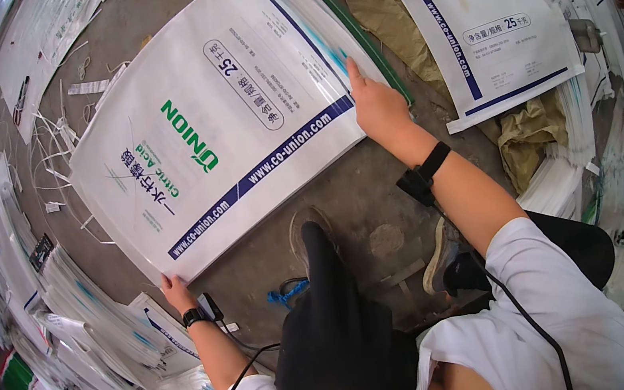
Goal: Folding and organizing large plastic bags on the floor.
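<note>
A flat white sack (243,60) with green and dark print and a blue stripe lies slantwise on top of a stack on the floor in front of me. My left hand (176,293) pinches its near left corner, fingertips over the edge. At the opposite end, my right hand (380,107) grips the right edge. One finger stretches along the top there, and the other fingers are partly hidden. Beneath that side, several layered sack edges and a green edge (366,45) show. Both wrists wear black bands.
Another printed white sack (492,47) lies at the far right, partly over crumpled olive-brown sacking (533,134). Piles of folded sacks (95,308) line the left; more (587,146) stand at the right. Scissors (21,97) and loose white strips (56,152) lie far left. A blue cord (286,293) rests near my shoe (309,232).
</note>
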### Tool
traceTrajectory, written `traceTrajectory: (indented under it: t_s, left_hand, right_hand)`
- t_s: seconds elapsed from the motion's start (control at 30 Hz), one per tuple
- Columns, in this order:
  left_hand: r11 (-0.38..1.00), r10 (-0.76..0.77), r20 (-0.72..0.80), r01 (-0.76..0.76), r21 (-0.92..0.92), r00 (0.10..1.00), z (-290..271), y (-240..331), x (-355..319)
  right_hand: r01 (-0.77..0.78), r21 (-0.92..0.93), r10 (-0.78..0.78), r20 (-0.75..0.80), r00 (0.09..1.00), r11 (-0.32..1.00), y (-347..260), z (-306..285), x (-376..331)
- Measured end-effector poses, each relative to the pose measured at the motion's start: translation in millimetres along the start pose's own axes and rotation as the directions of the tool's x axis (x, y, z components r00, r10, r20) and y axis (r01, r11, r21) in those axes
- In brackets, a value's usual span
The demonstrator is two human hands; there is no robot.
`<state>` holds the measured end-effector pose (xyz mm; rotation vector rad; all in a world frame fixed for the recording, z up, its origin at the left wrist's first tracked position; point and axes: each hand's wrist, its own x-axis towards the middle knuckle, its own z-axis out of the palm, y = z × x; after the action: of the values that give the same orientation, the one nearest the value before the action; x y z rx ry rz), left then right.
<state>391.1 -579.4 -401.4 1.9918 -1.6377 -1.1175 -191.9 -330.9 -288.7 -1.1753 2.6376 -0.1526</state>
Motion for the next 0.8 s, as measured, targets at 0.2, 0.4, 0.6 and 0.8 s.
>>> traceTrajectory:
  t_s: [0.2,0.4,0.6,0.8]
  left_hand:
    - [0.999,-0.036,-0.042,0.035,-0.029,0.998,6,5,-7]
    - [0.994,-0.081,-0.122,0.090,0.065,0.989,14,4,-8]
    - [0.992,-0.041,-0.114,0.054,0.115,0.993,12,-3,-2]
    - [0.983,-0.072,-0.069,0.083,0.166,0.995,12,-11,1]
  right_hand:
    - [-0.026,-0.138,-0.001,-0.191,0.982,0.990,-1,2,-3]
    - [-0.067,0.086,0.090,-0.304,0.948,0.994,13,10,-5]
    - [-0.211,0.112,0.232,-0.231,0.945,0.971,11,5,-9]
    - [-0.261,0.101,0.269,-0.071,0.961,0.960,7,-11,0]
